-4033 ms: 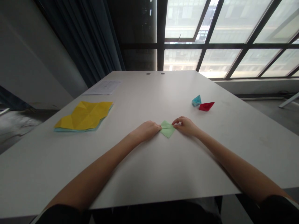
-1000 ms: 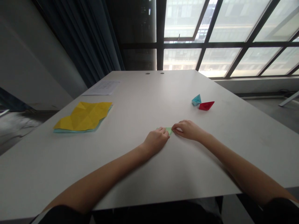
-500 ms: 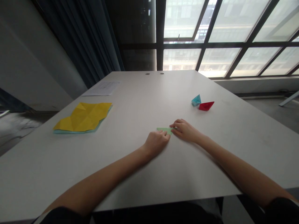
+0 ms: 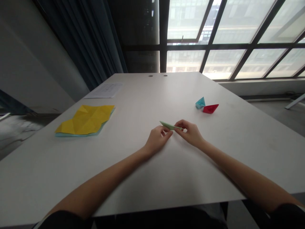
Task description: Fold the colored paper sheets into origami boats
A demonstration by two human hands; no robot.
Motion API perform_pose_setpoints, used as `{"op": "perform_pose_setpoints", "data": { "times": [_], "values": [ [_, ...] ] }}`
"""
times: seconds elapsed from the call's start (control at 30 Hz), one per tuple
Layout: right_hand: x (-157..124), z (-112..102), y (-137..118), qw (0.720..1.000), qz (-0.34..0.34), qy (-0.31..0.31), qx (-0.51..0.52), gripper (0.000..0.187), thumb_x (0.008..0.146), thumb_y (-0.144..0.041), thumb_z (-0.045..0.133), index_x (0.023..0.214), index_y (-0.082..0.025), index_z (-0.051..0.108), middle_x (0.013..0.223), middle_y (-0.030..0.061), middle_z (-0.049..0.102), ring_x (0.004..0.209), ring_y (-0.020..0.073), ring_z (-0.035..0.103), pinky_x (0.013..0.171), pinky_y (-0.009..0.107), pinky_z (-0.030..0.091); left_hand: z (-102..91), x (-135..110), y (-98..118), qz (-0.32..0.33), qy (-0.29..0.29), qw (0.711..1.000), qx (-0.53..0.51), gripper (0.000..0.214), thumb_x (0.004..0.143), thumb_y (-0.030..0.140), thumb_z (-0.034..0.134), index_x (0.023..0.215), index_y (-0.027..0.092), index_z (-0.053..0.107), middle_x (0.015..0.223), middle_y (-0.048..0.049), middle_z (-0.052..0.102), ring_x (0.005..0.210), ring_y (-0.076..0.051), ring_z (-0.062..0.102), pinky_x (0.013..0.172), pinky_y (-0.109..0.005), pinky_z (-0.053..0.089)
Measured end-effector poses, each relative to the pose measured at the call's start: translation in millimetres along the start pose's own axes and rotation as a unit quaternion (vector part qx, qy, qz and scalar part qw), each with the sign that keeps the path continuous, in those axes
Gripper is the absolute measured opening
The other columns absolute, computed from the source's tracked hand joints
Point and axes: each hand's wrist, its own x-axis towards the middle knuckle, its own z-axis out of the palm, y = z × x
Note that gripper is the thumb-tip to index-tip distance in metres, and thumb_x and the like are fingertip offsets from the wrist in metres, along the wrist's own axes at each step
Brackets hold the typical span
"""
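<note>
From my seat I have the folded green paper [image 4: 168,125] between the fingers of both hands: the left hand [image 4: 157,140] pinches its near edge, the right hand [image 4: 190,133] nips its right end, fingers nearly closed. Its long axis runs sideways, the tapered tip pointing left and slightly away, past the left fingers. The red folded paper [image 4: 210,108] lies beyond the right fingers, on the table [image 4: 143,184].

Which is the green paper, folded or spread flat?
Folded: the green paper shows as a narrow, pointed strip, pinched by the left hand and right hand; its layers cannot be counted.
</note>
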Motion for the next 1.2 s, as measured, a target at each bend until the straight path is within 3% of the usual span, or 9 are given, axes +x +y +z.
{"op": "perform_pose_setpoints", "data": {
  "times": [0.2, 0.4, 0.63, 0.93, 1.1, 1.2],
  "values": [
    [-7, 5, -12, 0.995, -0.09, -0.013, -0.028, 0.015, 0.073, -0.03, 0.058, 0.084, -0.021, 0.056, 0.075, 0.0015, 0.061, 0.072, 0.0142, 0.055, 0.062, 0.026, 0.044, 1.6, 7, -6, -0.097, 0.011, 0.952, -0.29, 0.033, 0.072, 0.045, 0.057, 0.081, 0.013, 0.054, 0.083, -0.0046, 0.061, 0.073, -0.014, 0.06, 0.065, -0.028, 0.05],
    [-6, 8, -8, 0.997, -0.057, -0.032, 0.05, 0.021, 0.073, -0.034, 0.06, 0.087, -0.02, 0.054, 0.082, 0.0027, 0.062, 0.073, 0.0138, 0.057, 0.066, 0.028, 0.046, -1.9, 8, 0, -0.105, -0.002, 0.919, -0.379, 0.03, 0.066, 0.039, 0.064, 0.071, 0.013, 0.049, 0.076, -0.0002, 0.058, 0.068, -0.01, 0.057, 0.066, -0.029, 0.051],
    [-6, 12, -2, 0.987, -0.044, -0.049, 0.146, 0.026, 0.074, -0.024, 0.056, 0.099, -0.019, 0.049, 0.088, 0.0045, 0.062, 0.07, 0.0122, 0.059, 0.067, 0.028, 0.05, -2.2, 10, -6, -0.076, -0.005, 0.924, -0.374, 0.025, 0.065, 0.028, 0.067, 0.076, 0.013, 0.051, 0.075, -0.001, 0.058, 0.07, -0.012, 0.059, 0.068, -0.027, 0.049],
    [-4, 13, -2, 0.995, 0.009, 0.024, 0.093, 0.026, 0.067, -0.011, 0.049, 0.091, -0.02, 0.055, 0.088, 0.0016, 0.063, 0.068, 0.0121, 0.06, 0.061, 0.025, 0.049, 2.5, 2, 1, -0.006, -0.028, 0.957, -0.29, 0.021, 0.067, 0.019, 0.061, 0.084, 0.015, 0.049, 0.099, -0.0067, 0.058, 0.082, -0.015, 0.061, 0.069, -0.027, 0.051],
    [0, 15, 2, 0.97, 0.066, 0.052, 0.227, 0.019, 0.066, -0.014, 0.054, 0.084, -0.019, 0.058, 0.091, 0.0024, 0.062, 0.073, 0.0144, 0.061, 0.064, 0.026, 0.049, 2.4, 3, -1, -0.007, 0.012, 0.973, -0.23, 0.021, 0.068, 0.013, 0.053, 0.089, 0.017, 0.054, 0.118, -0.0079, 0.053, 0.078, -0.012, 0.061, 0.067, -0.023, 0.05],
    [2, 15, 6, 0.945, 0.099, 0.03, 0.31, 0.018, 0.065, -0.018, 0.061, 0.083, -0.018, 0.061, 0.086, 0.0024, 0.064, 0.077, 0.016, 0.061, 0.071, 0.029, 0.049, 1.8, 5, -4, -0.021, 0.022, 0.968, -0.249, 0.025, 0.07, 0.012, 0.049, 0.092, 0.017, 0.058, 0.105, -0.0053, 0.06, 0.073, -0.011, 0.06, 0.065, -0.022, 0.049]
  ]
}}
